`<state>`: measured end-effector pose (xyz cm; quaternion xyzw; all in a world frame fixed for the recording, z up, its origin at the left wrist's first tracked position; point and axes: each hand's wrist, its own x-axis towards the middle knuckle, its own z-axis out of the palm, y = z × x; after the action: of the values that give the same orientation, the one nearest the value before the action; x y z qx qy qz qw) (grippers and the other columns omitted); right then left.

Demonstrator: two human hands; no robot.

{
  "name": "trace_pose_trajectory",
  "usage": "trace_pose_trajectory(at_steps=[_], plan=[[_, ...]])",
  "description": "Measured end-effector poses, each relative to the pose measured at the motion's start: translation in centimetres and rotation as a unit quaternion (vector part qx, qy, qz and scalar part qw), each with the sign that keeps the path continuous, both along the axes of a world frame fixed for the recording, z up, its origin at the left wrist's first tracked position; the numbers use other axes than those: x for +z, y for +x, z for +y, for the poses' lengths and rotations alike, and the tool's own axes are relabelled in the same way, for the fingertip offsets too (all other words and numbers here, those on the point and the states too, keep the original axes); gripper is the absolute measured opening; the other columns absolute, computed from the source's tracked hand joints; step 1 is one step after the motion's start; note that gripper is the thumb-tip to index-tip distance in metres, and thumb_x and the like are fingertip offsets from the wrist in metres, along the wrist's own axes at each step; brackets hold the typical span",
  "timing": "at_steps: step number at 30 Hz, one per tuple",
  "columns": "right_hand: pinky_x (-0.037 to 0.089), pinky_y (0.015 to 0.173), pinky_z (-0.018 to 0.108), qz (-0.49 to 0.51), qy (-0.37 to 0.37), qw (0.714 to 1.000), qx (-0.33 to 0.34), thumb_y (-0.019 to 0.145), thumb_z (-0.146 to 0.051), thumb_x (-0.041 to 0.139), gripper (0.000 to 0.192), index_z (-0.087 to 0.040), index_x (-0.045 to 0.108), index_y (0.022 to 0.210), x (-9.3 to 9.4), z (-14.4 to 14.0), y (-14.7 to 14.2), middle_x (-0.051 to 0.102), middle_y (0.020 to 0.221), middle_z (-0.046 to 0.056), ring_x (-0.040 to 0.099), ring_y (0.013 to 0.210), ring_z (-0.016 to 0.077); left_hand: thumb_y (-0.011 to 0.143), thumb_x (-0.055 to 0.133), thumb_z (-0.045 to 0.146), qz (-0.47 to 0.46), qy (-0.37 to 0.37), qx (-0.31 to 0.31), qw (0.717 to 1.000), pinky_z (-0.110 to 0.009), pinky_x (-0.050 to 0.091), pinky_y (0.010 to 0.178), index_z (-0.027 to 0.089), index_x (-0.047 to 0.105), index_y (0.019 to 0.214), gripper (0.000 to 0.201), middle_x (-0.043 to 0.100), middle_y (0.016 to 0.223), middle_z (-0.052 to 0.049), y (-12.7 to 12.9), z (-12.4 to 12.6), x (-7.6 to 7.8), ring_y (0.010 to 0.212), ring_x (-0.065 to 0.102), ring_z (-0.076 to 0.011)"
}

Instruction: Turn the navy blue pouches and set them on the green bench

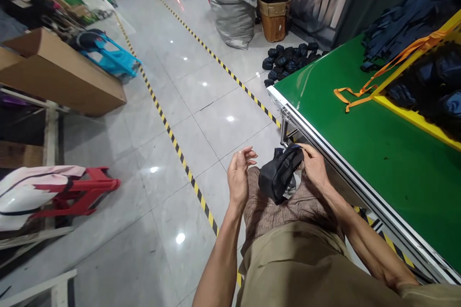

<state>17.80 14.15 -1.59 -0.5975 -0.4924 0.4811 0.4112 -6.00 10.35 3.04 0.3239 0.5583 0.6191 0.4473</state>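
Soft, rumpled black fabric bundle [280, 176] pinched in right hand [314, 167] over lap; left hand [238, 175] upright beside it, fingers loosely curled, empty.

yellow tray [414, 115] cut off, sack [234, 9] top cropped

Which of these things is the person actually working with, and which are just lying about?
In hand: dark folded cloth piece, gripped by the right hand; left hand open beside it.

Lying about: green table, floor pile of dark bundles, grey sack, wicker basket, cardboard box.
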Motion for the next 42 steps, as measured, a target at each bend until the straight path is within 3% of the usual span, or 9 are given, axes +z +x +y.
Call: trace_pose_trajectory(at_steps=[3,6,14,20,24,29,32,37,42], plan=[[0.058,0.104,0.037,-0.012,0.103,0.994,0.025,0.103,-0.045,0.064,0.03,-0.026,0.085,0.114,2.9,-1.0,-1.1,0.081,0.116,0.008,0.073,0.112,0.027,0.102,0.081,0.057,0.093,0.032,-0.11,0.989,-0.033,0.058,0.098,0.025,0.086,0.127,0.04,0.082,0.119,-0.01,-0.8,-1.9,5.5,0.111,0.075,-0.0241],[0.059,0.097,0.036,-0.027,0.175,0.98,0.085,0.108,-0.042,0.068,0.025,-0.027,0.088,0.111,4.2,-2.3,-1.6,0.08,0.106,0.006,0.073,0.103,0.0248,0.094,0.093,0.04,0.205,0.02,-0.191,0.96,-0.035,0.056,0.103,0.03,0.088,0.127,0.035,0.085,0.125,-0.008,0.2,-3.8,7.8,0.112,0.075,-0.026],[0.054,0.088,0.038,-0.032,0.205,0.932,0.297,0.117,-0.044,0.064,0.032,-0.027,0.083,0.099,6.8,-4.5,1.3,0.076,0.091,0.004,0.067,0.088,0.0229,0.101,0.08,0.028,0.246,0.021,-0.144,0.958,-0.044,0.048,0.109,0.035,0.091,0.12,0.023,0.088,0.113,-0.008,2.9,-8.4,2.5,0.109,0.073,-0.0311],[0.051,0.077,0.034,0.049,0.061,0.903,0.423,0.117,-0.07,0.052,0.067,-0.024,0.067,0.07,7.1,-4.9,1.6,0.065,0.076,0.003,0.059,0.078,0.0214,0.091,0.092,0.055,-0.09,-0.186,-0.191,0.96,-0.034,0.055,0.09,0.021,0.088,0.098,0.035,0.081,0.104,-0.011,3.6,-11.9,3.4,0.1,0.072,-0.028],[0.054,0.086,0.035,0.016,0.069,0.932,0.356,0.118,-0.065,0.055,0.06,-0.025,0.074,0.078,5.2,-5.9,1.3,0.072,0.082,0.003,0.064,0.087,0.0232,0.077,0.102,0.06,-0.284,-0.25,-0.126,0.917,-0.03,0.057,0.076,0.018,0.079,0.092,0.05,0.073,0.083,-0.005,4.3,-12.2,3.4,0.084,0.071,-0.0236],[0.051,0.114,0.046,-0.112,0.186,0.928,0.303,0.118,-0.045,0.063,0.028,-0.031,0.084,0.132,4.4,-7.6,2.8,0.084,0.125,0.007,0.073,0.117,0.0283,0.073,0.102,0.069,-0.253,-0.219,-0.046,0.941,-0.028,0.057,0.073,0.019,0.07,0.081,0.06,0.066,0.078,-0.001,4.5,-11.4,2.0,0.074,0.061,-0.0165],[0.055,0.114,0.045,-0.108,0.14,0.939,0.296,0.118,-0.043,0.063,0.033,-0.03,0.079,0.144,4.1,-8.4,3.4,0.083,0.135,0.008,0.076,0.124,0.0285,0.073,0.103,0.067,-0.251,-0.215,-0.049,0.943,-0.027,0.055,0.07,0.019,0.07,0.08,0.059,0.062,0.075,0.001,4.8,-11.0,1.3,0.07,0.057,-0.0144],[0.059,0.11,0.041,-0.046,0.008,0.976,0.213,0.116,-0.043,0.059,0.032,-0.03,0.087,0.124,3.9,-9.4,3.3,0.086,0.126,0.006,0.079,0.117,0.0278,0.074,0.103,0.064,-0.275,-0.222,-0.043,0.935,-0.026,0.057,0.07,0.019,0.071,0.085,0.056,0.064,0.074,0.003,5.3,-10.4,-0.8,0.068,0.059,-0.0134],[0.061,0.086,0.034,0.165,-0.163,0.962,0.145,0.101,-0.052,0.083,0.045,-0.025,0.079,0.137,4.8,-9.8,4.2,0.083,0.099,0.004,0.077,0.091,0.024,0.07,0.108,0.052,-0.295,-0.217,-0.024,0.93,-0.021,0.051,0.065,0.02,0.066,0.08,0.054,0.063,0.073,0.005,5.3,-9.9,-2.9,0.063,0.053,-0.0096]])
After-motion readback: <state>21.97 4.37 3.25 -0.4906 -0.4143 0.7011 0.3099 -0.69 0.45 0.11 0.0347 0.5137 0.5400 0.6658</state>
